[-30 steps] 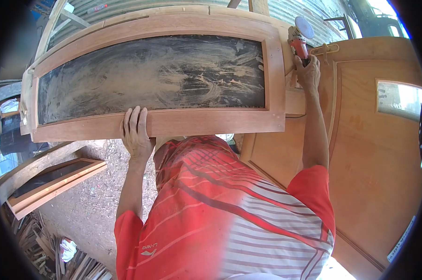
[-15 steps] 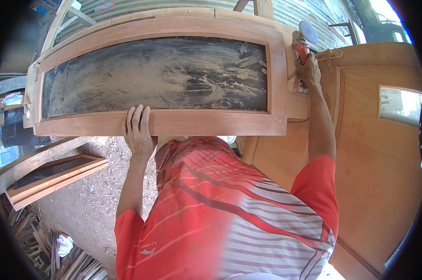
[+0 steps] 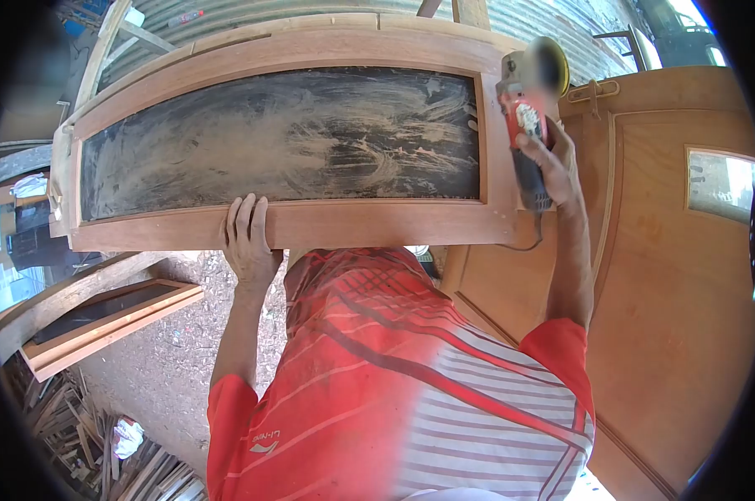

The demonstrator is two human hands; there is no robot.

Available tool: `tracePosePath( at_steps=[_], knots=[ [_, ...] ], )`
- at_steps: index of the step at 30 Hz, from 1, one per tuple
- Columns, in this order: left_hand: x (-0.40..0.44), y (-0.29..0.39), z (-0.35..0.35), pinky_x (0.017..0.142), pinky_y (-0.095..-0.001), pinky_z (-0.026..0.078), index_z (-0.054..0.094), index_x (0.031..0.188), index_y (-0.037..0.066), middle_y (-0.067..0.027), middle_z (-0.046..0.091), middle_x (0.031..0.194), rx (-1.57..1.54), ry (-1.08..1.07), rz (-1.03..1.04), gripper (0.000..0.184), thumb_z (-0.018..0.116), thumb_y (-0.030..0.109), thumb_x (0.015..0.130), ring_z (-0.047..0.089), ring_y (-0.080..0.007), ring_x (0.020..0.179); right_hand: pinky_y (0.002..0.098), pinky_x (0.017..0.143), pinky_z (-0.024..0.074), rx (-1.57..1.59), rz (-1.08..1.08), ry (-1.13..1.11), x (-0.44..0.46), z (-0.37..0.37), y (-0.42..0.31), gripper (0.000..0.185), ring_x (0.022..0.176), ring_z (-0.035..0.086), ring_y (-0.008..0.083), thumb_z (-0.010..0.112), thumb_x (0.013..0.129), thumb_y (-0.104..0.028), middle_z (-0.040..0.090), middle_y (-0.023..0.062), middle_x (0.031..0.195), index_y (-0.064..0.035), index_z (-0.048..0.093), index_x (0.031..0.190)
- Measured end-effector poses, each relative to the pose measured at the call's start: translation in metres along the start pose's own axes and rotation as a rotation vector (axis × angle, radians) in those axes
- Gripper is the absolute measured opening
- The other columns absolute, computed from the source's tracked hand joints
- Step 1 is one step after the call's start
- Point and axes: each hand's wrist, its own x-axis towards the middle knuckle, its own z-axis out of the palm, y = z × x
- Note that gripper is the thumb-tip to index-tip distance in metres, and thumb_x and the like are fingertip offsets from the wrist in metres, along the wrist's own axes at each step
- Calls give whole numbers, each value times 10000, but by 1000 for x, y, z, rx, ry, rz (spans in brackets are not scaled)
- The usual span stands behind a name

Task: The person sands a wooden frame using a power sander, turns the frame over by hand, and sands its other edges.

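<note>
A wooden frame (image 3: 377, 224) around a dusty dark panel (image 3: 277, 138) lies in front of me. My left hand (image 3: 250, 242) grips its near rail, fingers over the top and thumb at the front edge. At the frame's right end, my right hand (image 3: 554, 163) is wrapped around a red and dark angle grinder (image 3: 523, 121). The grinder is upright in the view, its round disc (image 3: 551, 67) at the top, turned edge-on and partly blurred. A cord (image 3: 537, 234) runs from its lower end. Pale dust streaks cover the panel.
A large wooden door (image 3: 661, 275) with a small glass pane (image 3: 718, 185) stands on the right. Another framed panel (image 3: 110, 321) lies at lower left, above a pile of wood strips (image 3: 93, 434). Corrugated metal sheeting (image 3: 310, 12) is behind the frame.
My right hand has brought the angle grinder left and nearer, over the frame's right end, and its disc has turned from facing me to edge-on. My left hand stays on the rail.
</note>
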Motion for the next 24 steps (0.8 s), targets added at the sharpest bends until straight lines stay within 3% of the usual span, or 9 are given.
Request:
tracePosePath(
  at_steps=[2, 6, 9, 10, 17, 20, 24],
  knots=[
    [-2, -1, 2, 1153, -523, 405, 588, 1439, 87, -122, 589, 1461, 8, 11, 6, 735, 810, 116, 739, 544, -361, 1382, 315, 873, 514, 50, 9, -36, -15, 15, -3, 677, 1009, 624, 128, 840, 883, -379, 703, 66, 1110, 38, 633, 1376],
    [2, 3, -3, 1146, -503, 406, 620, 1398, 90, -114, 617, 1439, -14, 21, -11, 464, 708, 131, 944, 561, -337, 1372, 325, 938, 519, -13, -73, -107, -37, 41, -21, 742, 1061, 633, 144, 864, 863, -350, 702, 93, 1163, 45, 590, 1428],
    [-3, -2, 1, 1156, -526, 405, 587, 1444, 85, -122, 580, 1471, 34, 2, 10, 682, 779, 192, 797, 535, -363, 1387, 339, 982, 521, 39, -127, -115, -48, 57, -27, 761, 1099, 645, 156, 876, 853, -305, 702, 109, 1204, 41, 566, 1455],
    [-4, -2, 3, 1161, -526, 402, 587, 1445, 86, -118, 577, 1476, 22, 8, 7, 688, 782, 194, 795, 530, -363, 1392, 349, 1024, 517, 31, -118, -144, -50, 59, -29, 782, 1153, 654, 171, 881, 843, -266, 707, 127, 1247, 40, 544, 1480],
    [-7, -3, 3, 1168, -523, 386, 587, 1456, 85, -115, 573, 1479, 25, 8, 4, 671, 753, 250, 828, 523, -355, 1399, 361, 992, 544, -37, -197, -123, -60, 78, -23, 772, 1121, 693, 193, 860, 826, -177, 728, 165, 1241, 59, 529, 1483],
    [-2, 4, -1, 1148, -512, 399, 611, 1419, 98, -112, 610, 1435, -4, 31, -12, 485, 697, 185, 949, 554, -347, 1369, 368, 962, 557, -78, -169, -154, -66, 78, -33, 769, 1083, 705, 199, 854, 824, -184, 737, 171, 1213, 46, 534, 1485],
    [-3, 6, -3, 1147, -512, 397, 604, 1427, 104, -110, 612, 1434, -8, 37, -15, 532, 726, 173, 914, 556, -345, 1370, 372, 953, 560, -55, -150, -186, -70, 81, -32, 760, 1063, 703, 193, 849, 826, -197, 741, 167, 1190, 32, 545, 1484]
  ],
)
